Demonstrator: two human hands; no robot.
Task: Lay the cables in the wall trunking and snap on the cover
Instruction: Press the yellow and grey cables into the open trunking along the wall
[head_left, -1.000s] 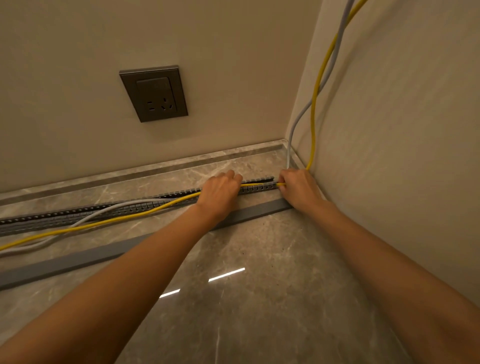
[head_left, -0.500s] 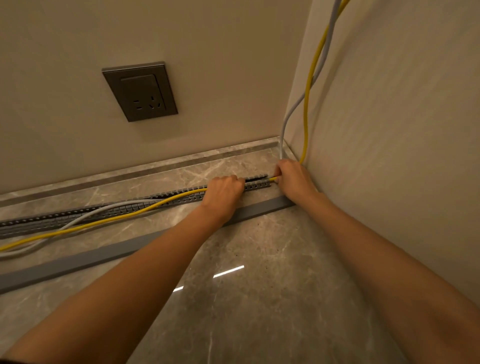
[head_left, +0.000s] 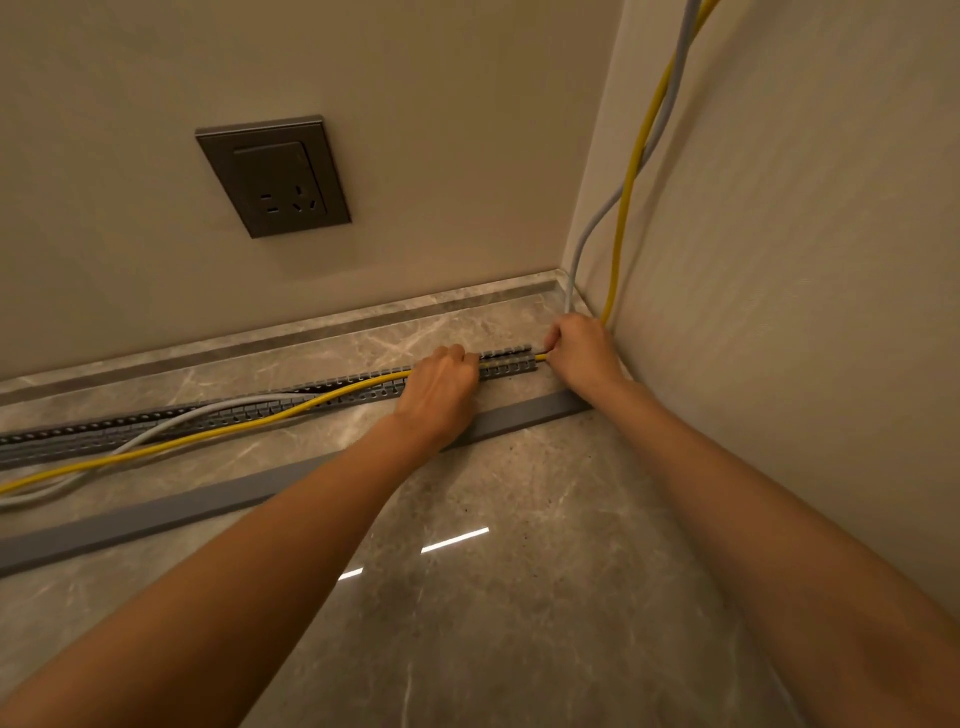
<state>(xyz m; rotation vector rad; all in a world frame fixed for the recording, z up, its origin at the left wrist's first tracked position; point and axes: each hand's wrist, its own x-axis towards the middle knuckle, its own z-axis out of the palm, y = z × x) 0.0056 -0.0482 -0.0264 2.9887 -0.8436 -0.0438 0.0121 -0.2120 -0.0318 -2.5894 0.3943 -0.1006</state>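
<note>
A grey slotted trunking (head_left: 156, 423) lies on the marble floor along the back wall, ending near the corner. A yellow cable (head_left: 234, 434) and a grey cable (head_left: 156, 431) come down the right wall, run along the trunking and spill out over its front edge to the left. My left hand (head_left: 441, 389) rests on the trunking near its right end, fingers curled over the yellow cable. My right hand (head_left: 582, 353) pinches the yellow cable at the trunking's right end, by the corner. The flat grey cover strip (head_left: 156, 517) lies on the floor in front, parallel to the trunking.
A dark wall socket (head_left: 275, 176) sits on the back wall above the trunking. A marble skirting (head_left: 311, 332) runs along the wall's foot. The right wall stands close beside my right arm. Glossy marble floor (head_left: 519, 597) spreads in the foreground.
My right hand has shifted slightly toward the corner along the yellow cable. My left hand stays on the trunking; the view has drifted a little.
</note>
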